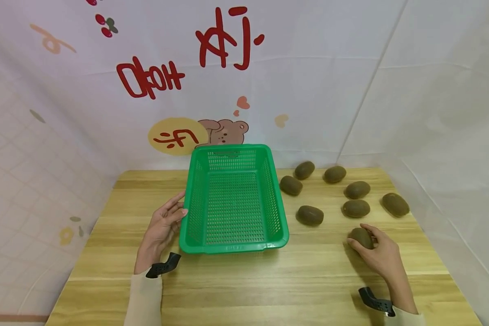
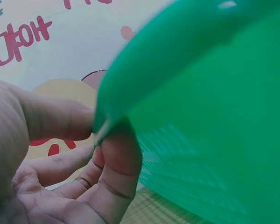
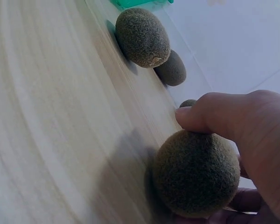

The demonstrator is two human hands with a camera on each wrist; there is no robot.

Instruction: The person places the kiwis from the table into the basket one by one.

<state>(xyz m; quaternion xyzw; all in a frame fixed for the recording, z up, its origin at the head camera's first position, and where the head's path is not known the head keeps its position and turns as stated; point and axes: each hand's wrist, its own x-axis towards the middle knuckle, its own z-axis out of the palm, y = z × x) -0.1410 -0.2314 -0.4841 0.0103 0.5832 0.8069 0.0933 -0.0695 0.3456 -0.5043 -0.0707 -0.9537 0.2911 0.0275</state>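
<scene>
My left hand (image 1: 163,226) pinches the left rim of a green plastic basket (image 1: 234,250) between thumb and fingers. The left wrist view shows the rim (image 2: 130,70) caught at the thumb tip, with fingers beneath it. The basket has slotted walls and holds nothing. On the right side of the table, my right hand (image 1: 381,253) grips a brown fuzzy kiwi (image 1: 361,237), its thumb on the near side. Seen from the right wrist, this kiwi (image 3: 196,175) is close to the tabletop; whether it touches is hard to tell.
Several other kiwis lie on the wooden table (image 1: 244,290) between basket and right edge, among them one kiwi (image 1: 310,215) beside the basket and another kiwi (image 1: 395,204) farthest right. A white printed cloth (image 1: 309,81) hangs behind the table and along both sides.
</scene>
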